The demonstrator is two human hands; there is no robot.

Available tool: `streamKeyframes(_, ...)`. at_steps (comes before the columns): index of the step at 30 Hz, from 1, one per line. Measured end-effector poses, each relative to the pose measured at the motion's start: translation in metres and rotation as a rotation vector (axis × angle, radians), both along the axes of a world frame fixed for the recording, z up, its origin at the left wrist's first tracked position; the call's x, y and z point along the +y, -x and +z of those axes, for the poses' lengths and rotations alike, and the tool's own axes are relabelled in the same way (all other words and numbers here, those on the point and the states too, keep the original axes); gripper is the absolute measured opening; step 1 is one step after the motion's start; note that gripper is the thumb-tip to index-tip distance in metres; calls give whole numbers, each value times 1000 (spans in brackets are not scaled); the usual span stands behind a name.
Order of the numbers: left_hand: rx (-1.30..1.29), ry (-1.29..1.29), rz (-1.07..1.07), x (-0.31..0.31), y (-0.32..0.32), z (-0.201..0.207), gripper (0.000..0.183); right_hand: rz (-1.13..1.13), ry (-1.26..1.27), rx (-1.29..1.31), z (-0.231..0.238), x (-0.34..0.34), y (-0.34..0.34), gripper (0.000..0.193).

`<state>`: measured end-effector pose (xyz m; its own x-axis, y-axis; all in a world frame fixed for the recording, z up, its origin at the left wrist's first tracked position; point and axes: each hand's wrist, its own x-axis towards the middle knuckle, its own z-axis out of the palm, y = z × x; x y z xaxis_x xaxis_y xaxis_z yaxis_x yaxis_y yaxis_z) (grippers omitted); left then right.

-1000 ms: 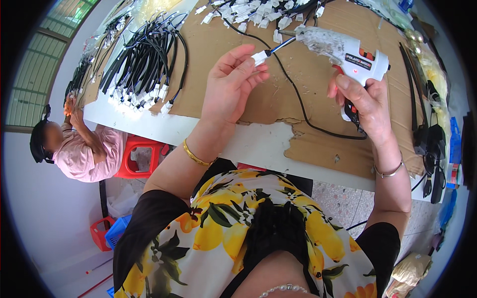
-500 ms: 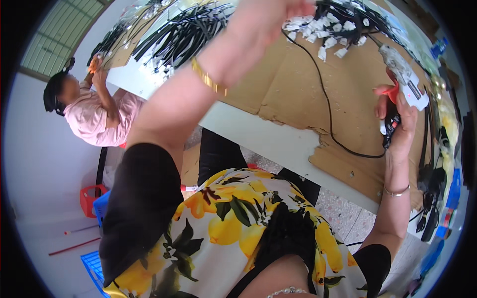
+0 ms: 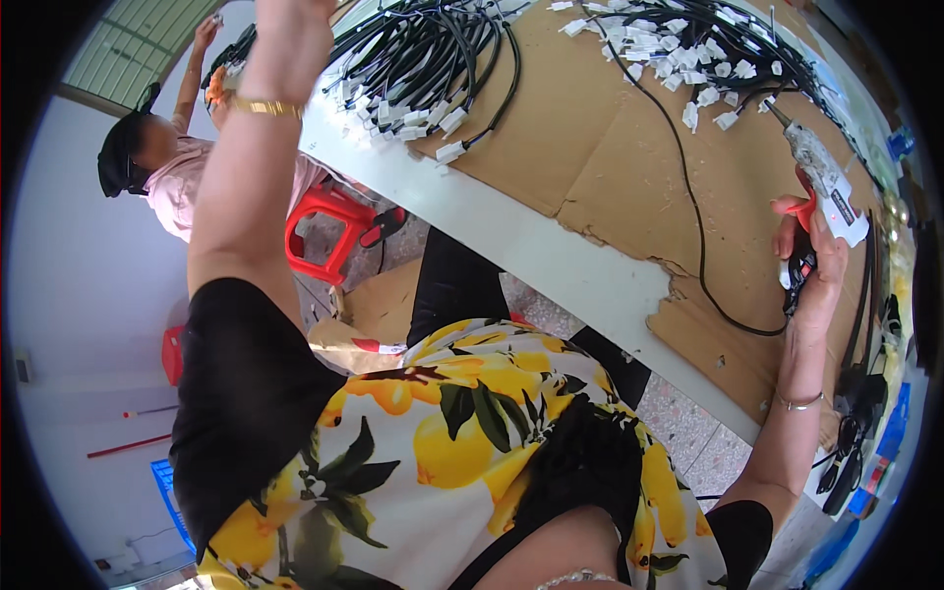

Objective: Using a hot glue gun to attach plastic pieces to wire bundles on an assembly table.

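My right hand [image 3: 811, 261] grips the handle of a white hot-glue gun [image 3: 831, 182] with a red trigger, its nozzle pointing up and left over the brown cardboard sheet [image 3: 600, 147]. The gun's black cord [image 3: 688, 197] runs across the cardboard. My left hand [image 3: 290, 34] is stretched far out at the top edge, wearing a gold bracelet, beside a bundle of black cables with white connectors [image 3: 423, 54]. Its fingers are cut off by the frame edge, so what they hold is hidden.
A second pile of black cables with white connectors [image 3: 698, 49] lies at the back of the white table [image 3: 511, 236]. Another person [image 3: 147, 157] in pink works at the table's left end, by a red stool [image 3: 334, 226]. More black cables [image 3: 865, 383] lie at the right.
My left hand has left the glue gun's nozzle and swung far out to the left, by the cable bundle. My right hand still holds the gun, which now sits at the right of the view.
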<state>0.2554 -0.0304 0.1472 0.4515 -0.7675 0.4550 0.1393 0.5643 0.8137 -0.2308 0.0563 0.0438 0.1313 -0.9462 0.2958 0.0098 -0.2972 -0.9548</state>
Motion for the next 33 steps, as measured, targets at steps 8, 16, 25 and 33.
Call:
streamKeyframes(8,85,-283,-52,84,78,-114,15,-4,-28,39,-1,3,1,50)
streamKeyframes(16,-230,-412,112,121,97,-135,8,81,-54,27,-5,1,0,48)
streamKeyframes(25,-959,-373,394,134,72,-149,13,89,-92,97,-1,2,3,46)
streamKeyframes(33,-1057,49,211,81,129,-91,12,85,-144,-13,-3,1,10,44)
